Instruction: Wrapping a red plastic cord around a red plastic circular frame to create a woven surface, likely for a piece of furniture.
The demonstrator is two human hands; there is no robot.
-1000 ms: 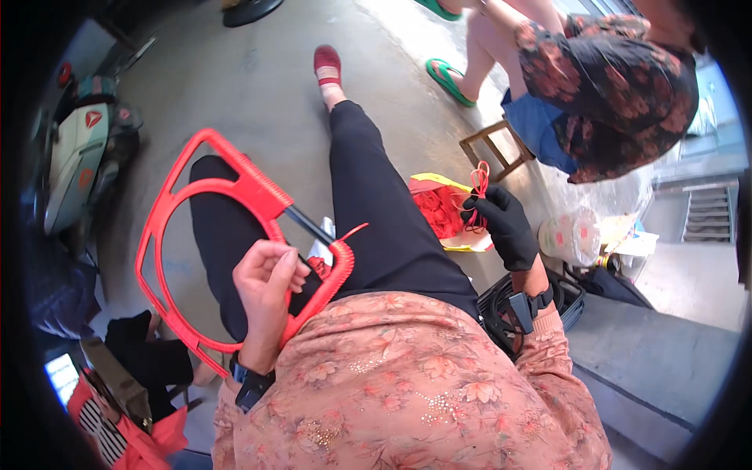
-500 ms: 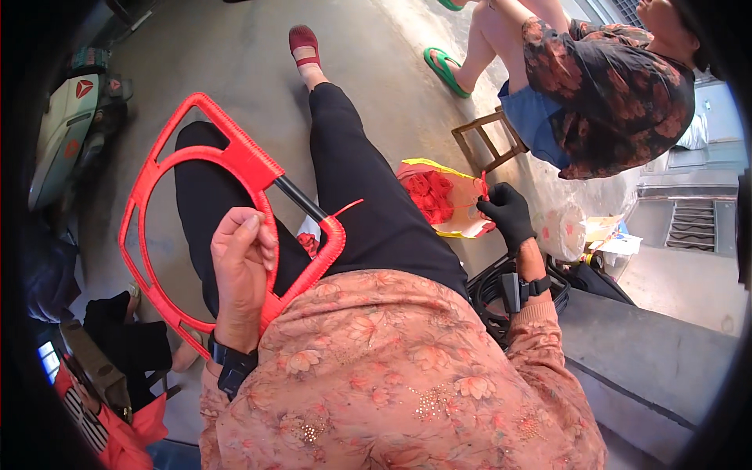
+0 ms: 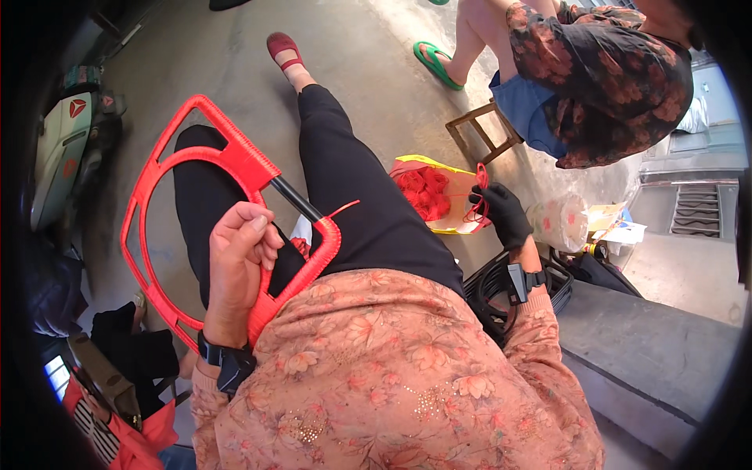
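I have the red frame (image 3: 249, 161) over the left thigh (image 3: 202, 178), pointed corner and long axis aimed forward, left hand (image 3: 237, 249) curled, gripping what I can't tell, gloved right hand (image 3: 507, 219) pinching red cord (image 3: 481, 178).

Floor (image 3: 211, 70) ahead open — wooden stool (image 3: 470, 116) obstructs right.

Across my left thigh (image 3: 205, 178) lies the red frame (image 3: 249, 163); on the grey floor (image 3: 192, 66) stand a wooden stool (image 3: 470, 115) and a scooter (image 3: 59, 168).
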